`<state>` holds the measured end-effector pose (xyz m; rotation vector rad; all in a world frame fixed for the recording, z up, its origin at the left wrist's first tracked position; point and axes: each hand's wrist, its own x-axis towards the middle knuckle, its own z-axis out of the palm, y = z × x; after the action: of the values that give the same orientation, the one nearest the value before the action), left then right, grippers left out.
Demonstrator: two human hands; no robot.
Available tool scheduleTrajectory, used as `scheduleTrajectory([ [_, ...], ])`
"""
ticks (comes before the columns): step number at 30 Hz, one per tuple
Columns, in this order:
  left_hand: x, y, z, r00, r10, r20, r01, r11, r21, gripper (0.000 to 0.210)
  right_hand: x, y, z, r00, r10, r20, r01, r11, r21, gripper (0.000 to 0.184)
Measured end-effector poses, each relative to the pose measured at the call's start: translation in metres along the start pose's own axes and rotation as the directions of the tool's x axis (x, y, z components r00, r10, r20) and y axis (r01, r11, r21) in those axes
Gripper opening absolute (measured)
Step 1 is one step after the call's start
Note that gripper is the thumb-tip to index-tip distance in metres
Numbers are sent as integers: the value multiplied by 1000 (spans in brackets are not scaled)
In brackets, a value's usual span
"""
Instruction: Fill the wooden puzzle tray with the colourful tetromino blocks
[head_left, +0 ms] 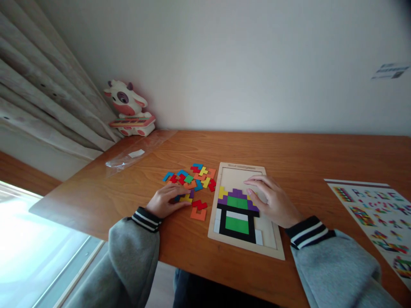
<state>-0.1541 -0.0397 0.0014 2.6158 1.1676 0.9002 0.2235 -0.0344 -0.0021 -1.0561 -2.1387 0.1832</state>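
My left hand (167, 200) rests on the left side of a pile of loose puzzle pieces, fingers apart. Its thumb and fingertips lie at a yellow piece (186, 199) with purple and dark blue ones beside it. Just below are a red zigzag piece (199, 205) and an orange U-shaped piece (198, 214). Over the right side of a wooden puzzle board (240, 167) hovers my right hand (272, 201), thumb and fingers spread with nothing between them. Black, green (236, 225), white, purple and yellow pieces fill the board's lower and middle part. My right hand hides some right-hand pieces.
A printed pattern sheet (379, 214) lies at the right of the table (302, 154). Toward the back left are a clear plastic bag (141, 154) and a cow toy with a keyboard (131, 109). A curtain (48, 81) hangs at the left, by the wall.
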Motion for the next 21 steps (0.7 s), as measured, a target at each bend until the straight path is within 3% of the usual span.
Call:
scheduleTrajectory([
  [3, 3, 0, -1, 998, -36, -55, 40, 997, 63, 21, 1, -1, -1, 1000, 10, 0, -10, 1000, 5, 22],
  [6, 3, -5, -2, 967, -187, -173, 219, 958, 187, 26, 1, -1, -2, 1000, 25, -6, -25, 1000, 13, 22],
  [8, 2, -9, -1, 954, -248, -165, 282, 932, 227, 33, 1, -1, -2, 1000, 30, -6, -30, 999, 15, 22],
  [13, 0, -15, 3, 975, -212, -60, 220, 942, 252, 33, 1, -1, -2, 1000, 30, -6, -30, 999, 17, 21],
  [21, 5, -13, 2, 962, -250, -113, 269, 939, 215, 38, 2, -3, -3, 999, 35, -23, -35, 999, 16, 22],
])
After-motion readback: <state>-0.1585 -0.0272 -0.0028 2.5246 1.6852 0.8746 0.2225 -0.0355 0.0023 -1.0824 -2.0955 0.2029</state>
